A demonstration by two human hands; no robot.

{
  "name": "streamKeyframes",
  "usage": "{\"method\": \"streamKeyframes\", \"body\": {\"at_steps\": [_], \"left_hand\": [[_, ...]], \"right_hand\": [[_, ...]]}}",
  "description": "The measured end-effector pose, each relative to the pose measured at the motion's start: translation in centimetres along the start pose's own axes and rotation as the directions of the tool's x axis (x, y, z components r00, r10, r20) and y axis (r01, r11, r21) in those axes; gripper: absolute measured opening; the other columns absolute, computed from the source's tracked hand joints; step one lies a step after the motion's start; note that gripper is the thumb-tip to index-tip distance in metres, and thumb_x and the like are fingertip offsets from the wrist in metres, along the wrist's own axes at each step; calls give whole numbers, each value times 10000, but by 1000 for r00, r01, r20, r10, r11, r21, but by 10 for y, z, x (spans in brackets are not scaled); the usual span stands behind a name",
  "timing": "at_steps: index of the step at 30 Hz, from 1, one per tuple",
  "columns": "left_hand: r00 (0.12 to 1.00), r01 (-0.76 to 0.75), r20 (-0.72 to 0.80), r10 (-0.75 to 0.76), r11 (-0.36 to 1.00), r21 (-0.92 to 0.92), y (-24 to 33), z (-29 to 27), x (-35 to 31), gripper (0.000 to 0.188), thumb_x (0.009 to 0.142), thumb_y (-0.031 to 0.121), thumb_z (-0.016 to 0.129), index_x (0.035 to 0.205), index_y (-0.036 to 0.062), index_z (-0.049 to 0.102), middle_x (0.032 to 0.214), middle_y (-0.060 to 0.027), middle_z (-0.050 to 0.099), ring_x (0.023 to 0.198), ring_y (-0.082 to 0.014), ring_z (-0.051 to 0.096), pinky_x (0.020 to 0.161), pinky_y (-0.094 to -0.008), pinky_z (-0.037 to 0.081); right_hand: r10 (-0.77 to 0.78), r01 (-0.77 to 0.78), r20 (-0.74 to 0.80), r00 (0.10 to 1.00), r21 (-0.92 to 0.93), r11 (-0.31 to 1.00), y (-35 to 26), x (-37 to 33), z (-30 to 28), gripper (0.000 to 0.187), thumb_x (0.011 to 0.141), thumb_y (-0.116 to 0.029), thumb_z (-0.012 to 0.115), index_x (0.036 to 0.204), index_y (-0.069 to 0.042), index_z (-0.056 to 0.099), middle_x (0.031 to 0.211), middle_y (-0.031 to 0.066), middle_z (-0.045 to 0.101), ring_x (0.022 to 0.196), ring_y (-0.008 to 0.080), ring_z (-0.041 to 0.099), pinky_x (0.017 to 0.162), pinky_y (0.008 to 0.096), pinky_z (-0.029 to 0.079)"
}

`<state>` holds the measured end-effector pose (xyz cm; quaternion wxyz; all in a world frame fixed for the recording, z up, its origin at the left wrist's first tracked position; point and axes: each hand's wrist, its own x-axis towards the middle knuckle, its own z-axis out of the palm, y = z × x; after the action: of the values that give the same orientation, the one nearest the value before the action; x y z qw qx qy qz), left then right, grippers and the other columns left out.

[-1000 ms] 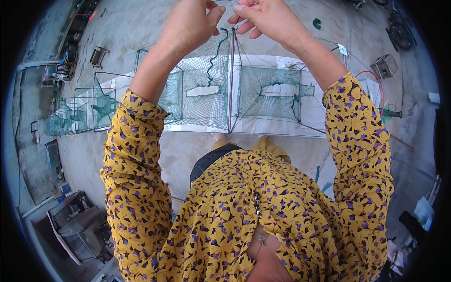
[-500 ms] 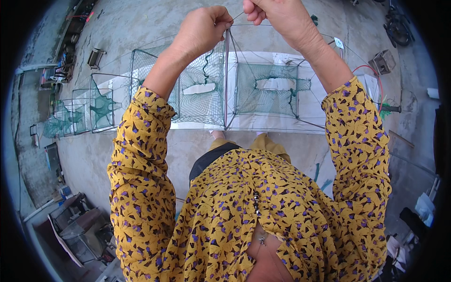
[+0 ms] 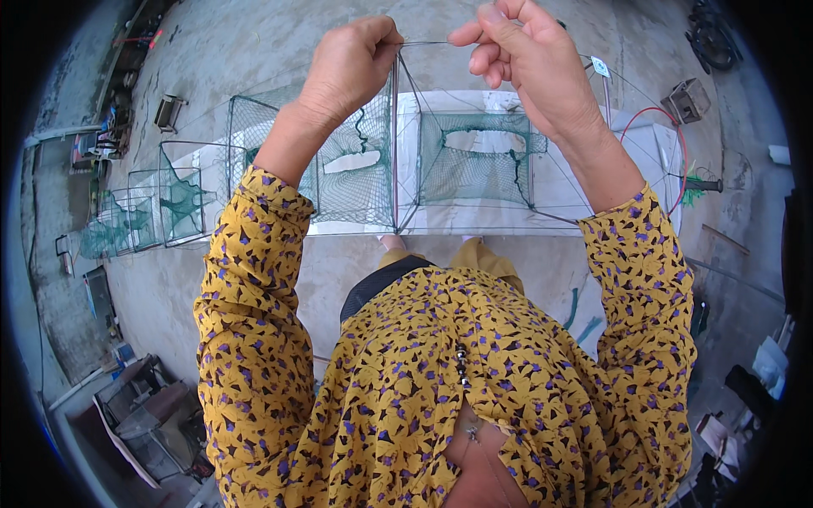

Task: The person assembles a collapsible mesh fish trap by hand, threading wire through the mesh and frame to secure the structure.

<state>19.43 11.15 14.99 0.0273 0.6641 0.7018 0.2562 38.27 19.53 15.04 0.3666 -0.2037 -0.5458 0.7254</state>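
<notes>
the green net trap (image 3: pixel 354 184) stood at twelve o'clock, its long axis running nine to three; the left hand (image 3: pixel 354 68) pinched its upper frame; the right hand (image 3: pixel 535 72) bent loosely by a dark line (image 3: pixel 426 42), grip impossible to tell.

Dark green is displayed by the netting (image 3: pixel 483 179), which is patterned in open mesh. The frame rod (image 3: pixel 395 135) is coloured dark. White sheeting (image 3: pixel 466 222) is seen beneath. The yellow shirt (image 3: pixel 508 364) is printed with purple and black motifs. The thin hoop (image 3: pixel 652 109) is coloured red; the floor (image 3: pixel 165 296) is toned grey.
</notes>
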Motion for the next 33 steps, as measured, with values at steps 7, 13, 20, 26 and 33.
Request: {"method": "streamKeyframes", "body": {"at_steps": [7, 13, 20, 26, 33], "left_hand": [[991, -115, -58, 121, 988, 103, -2, -2, 0, 73, 768, 25, 588, 838, 13, 608, 754, -124, 629, 666, -237, 624, 603, -294, 481], [990, -116, -64, 123, 989, 90, -1, -2, 2, 69, 764, 23, 590, 829, 18, 612, 753, -121, 626, 673, -243, 621, 605, -301, 479], [990, -109, -83, 116, 991, 78, 1, 0, 2, 63, 758, 26, 593, 819, 15, 605, 761, -122, 624, 683, -262, 616, 606, -309, 479], [989, -119, -83, 125, 990, 75, 0, 4, 3, 63, 758, 27, 583, 817, 11, 595, 763, -125, 621, 684, -278, 609, 608, -314, 476], [990, -105, -88, 110, 993, 63, -3, 4, 2, 48, 749, 67, 566, 769, 35, 595, 764, -118, 596, 711, -322, 587, 621, -393, 474]], "right_hand": [[309, -294, 22, 951, -245, 924, 21, -2, -4, 244, 856, -238, 603, 989, -41, 549, 832, -1, 581, 631, 18, 487, 494, 155, 379], [267, -225, 1, 964, -536, 814, 52, 4, 10, 196, 776, -174, 652, 894, -22, 616, 818, 61, 641, 713, 145, 598, 642, 280, 472], [134, -48, 64, 989, -714, 699, 56, 11, 29, 96, 719, -132, 658, 758, -45, 671, 783, 112, 659, 712, 245, 632, 689, 316, 490], [230, -183, 47, 972, -462, 868, 71, 10, 27, 203, 715, -105, 637, 888, -6, 599, 793, 94, 654, 686, 190, 644, 668, 288, 501], [199, -165, 11, 980, -514, 842, 61, 5, 30, 190, 731, -87, 629, 892, -1, 575, 787, 98, 645, 664, 157, 647, 649, 276, 509]]}}
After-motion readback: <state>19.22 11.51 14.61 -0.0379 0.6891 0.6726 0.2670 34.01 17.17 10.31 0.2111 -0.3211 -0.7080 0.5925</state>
